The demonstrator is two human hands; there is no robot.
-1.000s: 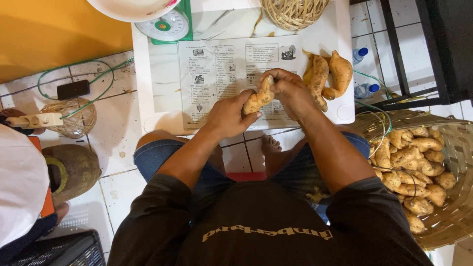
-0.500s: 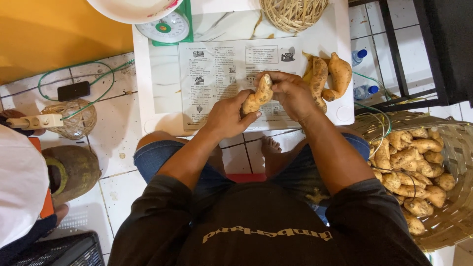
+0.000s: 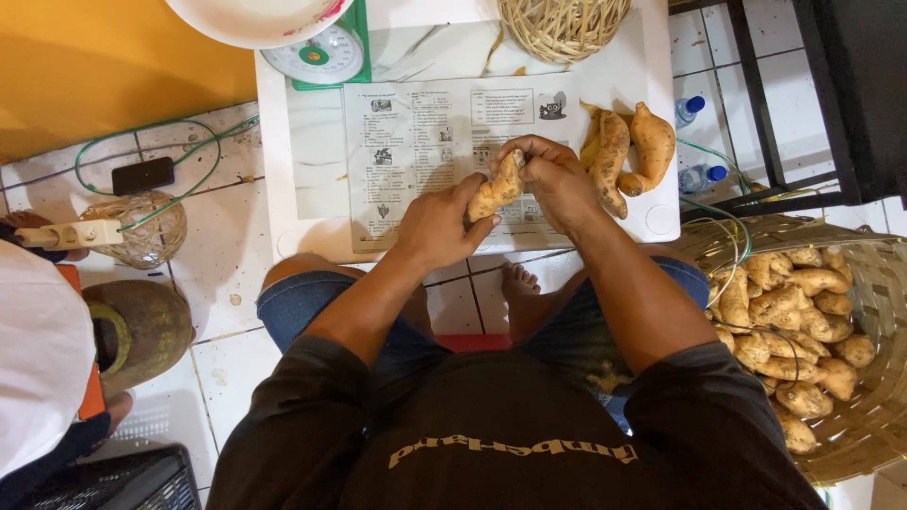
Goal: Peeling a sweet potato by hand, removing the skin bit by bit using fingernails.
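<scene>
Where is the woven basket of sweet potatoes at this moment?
In the head view, the woven basket sits on the tiled floor at the person's right side, beside the right knee and just below the low white table.

Tan, elongated sweet potato (image 3: 495,189), tilted, over the printed paper sheet (image 3: 416,142)

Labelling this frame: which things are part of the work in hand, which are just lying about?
In use:
left hand and right hand, both on one sweet potato
two sweet potatoes on the printed sheet
basket of sweet potatoes

Lying about:
scale
empty wicker basket
water bottles
green cable
</scene>
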